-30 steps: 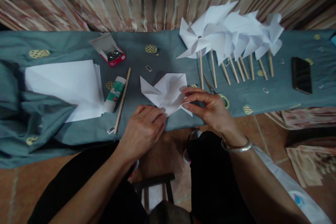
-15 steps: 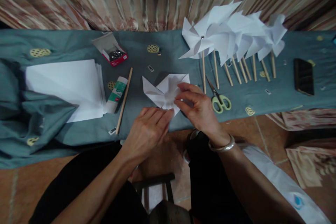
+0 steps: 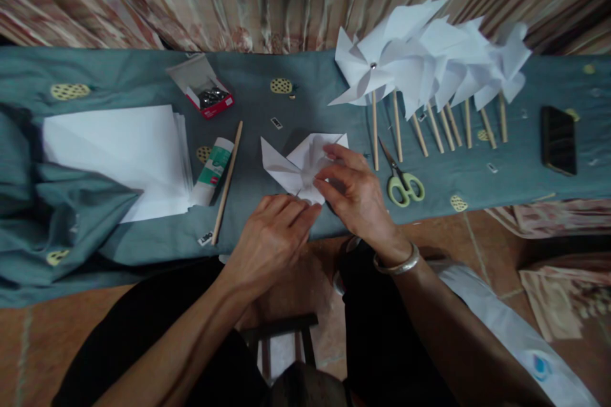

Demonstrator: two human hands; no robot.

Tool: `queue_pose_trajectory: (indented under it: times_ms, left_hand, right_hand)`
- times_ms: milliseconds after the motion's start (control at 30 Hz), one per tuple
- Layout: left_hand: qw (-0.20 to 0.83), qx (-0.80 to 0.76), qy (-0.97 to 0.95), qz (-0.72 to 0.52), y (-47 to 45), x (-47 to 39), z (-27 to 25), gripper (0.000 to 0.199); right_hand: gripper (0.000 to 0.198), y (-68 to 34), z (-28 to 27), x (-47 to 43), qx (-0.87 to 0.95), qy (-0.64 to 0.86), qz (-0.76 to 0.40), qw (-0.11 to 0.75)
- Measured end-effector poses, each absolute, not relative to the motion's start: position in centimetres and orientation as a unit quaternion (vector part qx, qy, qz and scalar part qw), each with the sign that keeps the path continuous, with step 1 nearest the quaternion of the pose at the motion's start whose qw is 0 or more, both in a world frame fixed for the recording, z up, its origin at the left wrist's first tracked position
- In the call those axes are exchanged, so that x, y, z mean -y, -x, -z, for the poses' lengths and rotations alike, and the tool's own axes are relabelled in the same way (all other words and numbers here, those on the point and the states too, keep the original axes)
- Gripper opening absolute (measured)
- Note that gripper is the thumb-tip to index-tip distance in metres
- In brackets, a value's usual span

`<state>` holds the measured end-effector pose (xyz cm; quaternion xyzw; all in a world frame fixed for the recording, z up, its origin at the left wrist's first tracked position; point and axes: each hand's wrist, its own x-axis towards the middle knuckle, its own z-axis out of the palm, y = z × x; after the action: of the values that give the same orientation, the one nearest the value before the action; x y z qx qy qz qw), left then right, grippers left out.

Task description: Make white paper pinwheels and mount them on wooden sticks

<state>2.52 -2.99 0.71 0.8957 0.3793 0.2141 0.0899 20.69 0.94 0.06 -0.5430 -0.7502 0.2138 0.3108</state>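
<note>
A white paper pinwheel (image 3: 280,164), partly folded, lies on the cloth-covered table in front of me. My right hand (image 3: 360,194) pinches a paper corner near its middle between thumb and fingers. Along the near edge, my left hand (image 3: 277,229) presses the paper with its fingers held together; its fingertips partly hide that edge. To the left of the paper are a wooden stick (image 3: 227,184) and a glue stick (image 3: 213,172). Green-handled scissors (image 3: 405,187) lie just right of my right hand.
Finished pinwheels on sticks (image 3: 389,35) overlap at the back right. A stack of white paper (image 3: 109,152) lies left, near an open small box (image 3: 210,92) of metal pins. A phone (image 3: 558,140) rests at the right. The table's near edge runs beneath my wrists.
My right hand has moved slightly left across the paper, and the near corner is bent further inward. My left fingertips have shifted a little right. The view has shifted slightly.
</note>
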Motion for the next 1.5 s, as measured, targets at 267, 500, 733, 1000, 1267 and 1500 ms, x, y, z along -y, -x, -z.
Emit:
queue_pose_trajectory:
  times_ms: [267,500,733,1000,1267,1500]
  left_hand:
    - [0.086,-0.381,-0.895,-0.216,-2.58,2.97,-0.69,0.022]
    - [0.088,-0.384,-0.893,-0.219,-2.57,2.98,-0.72,0.021]
    - [0.09,-0.386,-0.891,-0.22,-2.56,2.92,-0.82,0.021]
    - [0.093,-0.387,-0.892,-0.216,-2.55,2.91,-0.85,0.021]
    - [0.102,-0.388,-0.891,-0.211,-2.54,2.9,-0.81,0.021]
    - [0.1,-0.387,-0.891,-0.216,-2.58,2.92,-0.9,0.02]
  right_hand:
    - [0.011,-20.57,0.06,-1.0,0.754,0.542,-0.208,0.306]
    - [0.012,-20.34,0.06,-1.04,0.751,0.542,-0.215,0.311]
    - [0.012,-20.29,0.28,-1.1,0.754,0.542,-0.208,0.306]
    - [0.014,-20.18,0.3,-1.1,0.748,0.547,-0.221,0.304]
    - [0.012,-20.19,0.42,-1.1,0.747,0.546,-0.219,0.31]
    - [0.011,-20.25,0.38,-1.14,0.756,0.541,-0.203,0.307]
